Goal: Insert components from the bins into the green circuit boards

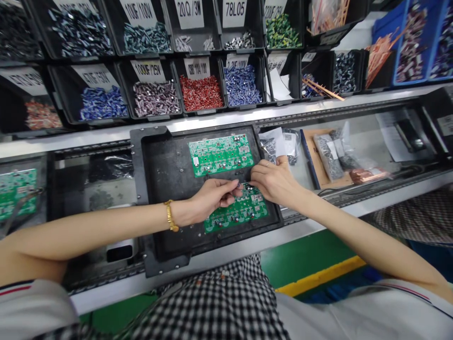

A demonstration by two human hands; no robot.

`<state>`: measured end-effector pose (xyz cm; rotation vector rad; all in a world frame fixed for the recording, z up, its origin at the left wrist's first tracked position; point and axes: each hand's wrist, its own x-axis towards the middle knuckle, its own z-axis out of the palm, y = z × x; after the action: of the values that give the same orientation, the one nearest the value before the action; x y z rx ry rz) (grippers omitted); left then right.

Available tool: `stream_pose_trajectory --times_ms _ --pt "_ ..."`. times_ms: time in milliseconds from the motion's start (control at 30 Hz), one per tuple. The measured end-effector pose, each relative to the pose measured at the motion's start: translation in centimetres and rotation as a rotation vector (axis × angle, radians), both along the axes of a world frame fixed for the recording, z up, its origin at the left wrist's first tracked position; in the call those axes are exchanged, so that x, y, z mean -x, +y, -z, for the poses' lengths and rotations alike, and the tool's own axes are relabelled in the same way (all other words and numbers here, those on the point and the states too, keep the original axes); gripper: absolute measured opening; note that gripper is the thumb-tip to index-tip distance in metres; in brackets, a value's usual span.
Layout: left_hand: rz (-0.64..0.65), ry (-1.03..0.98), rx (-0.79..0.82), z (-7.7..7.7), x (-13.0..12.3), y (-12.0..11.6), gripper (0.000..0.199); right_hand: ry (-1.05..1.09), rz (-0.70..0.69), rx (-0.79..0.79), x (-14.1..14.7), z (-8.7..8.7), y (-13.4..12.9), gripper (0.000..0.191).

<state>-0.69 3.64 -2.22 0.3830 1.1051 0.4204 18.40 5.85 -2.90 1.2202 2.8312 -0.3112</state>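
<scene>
Two green circuit boards lie in a black tray [166, 189]: the far circuit board [221, 153] is in full view, while the near circuit board [244, 210] is partly covered by my hands. My left hand [215, 198], with a gold bracelet at the wrist, is closed in a pinch over the near board's upper edge. Just to its right, my right hand [272, 179] is pinched too, its fingertips close to the left ones. Something small and thin shows between the fingertips, too small to name. Small dark components stand along both boards.
Black bins [201, 89] of labelled components line the back. Right of the tray are bagged parts [329, 151] on a wooden board [314, 141]. Another circuit board [17, 189] lies in a tray at far left. A metal rail [219, 264] runs along the front edge.
</scene>
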Motion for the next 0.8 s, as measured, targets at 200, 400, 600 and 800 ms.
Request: stream_pose_trajectory --times_ms 200,400,600,800 --pt "-0.036 -0.053 0.012 0.1 0.1 -0.5 0.028 0.116 0.114 0.171 1.1 -1.7 0.2 0.021" --pt "0.078 -0.074 -0.026 -0.8 2.0 2.6 0.036 0.408 0.124 0.214 2.8 -3.2 1.6 0.015" --pt "-0.104 1.29 -1.027 -3.0 15.0 18.2 0.042 0.21 0.205 -0.021 2.2 -0.5 8.8 0.017" --pt "0.548 1.495 -0.695 -3.3 22.9 26.8 0.041 0.157 0.165 0.03 2.1 1.7 11.5 0.017"
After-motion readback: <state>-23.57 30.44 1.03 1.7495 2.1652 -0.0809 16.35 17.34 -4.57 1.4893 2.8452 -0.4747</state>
